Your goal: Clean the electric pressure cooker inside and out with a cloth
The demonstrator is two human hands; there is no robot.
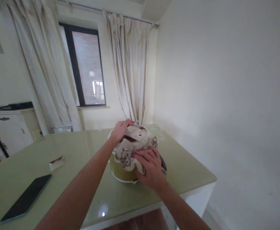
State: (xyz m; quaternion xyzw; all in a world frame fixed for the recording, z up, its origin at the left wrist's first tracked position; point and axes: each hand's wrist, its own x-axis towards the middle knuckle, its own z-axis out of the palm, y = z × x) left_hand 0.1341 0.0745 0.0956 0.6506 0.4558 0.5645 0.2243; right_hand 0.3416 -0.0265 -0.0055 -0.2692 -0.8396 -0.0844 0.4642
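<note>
A bundle of soft cloth, cream with grey-brown patterned patches, is heaped over a round object with a white rim on the table. My left hand lies at the far left side of the bundle, on a pale piece with a small red dot; its fingers are close together and partly hidden. On the near right side, my right hand presses into the patterned cloth, fingers bent around a fold of it. Something dark shows at the right edge of the bundle, beside my right hand.
The glossy green table carries a dark phone-like slab at the left and a small white packet behind it. A wall rises along the right. Curtains, a window and a white cabinet stand beyond.
</note>
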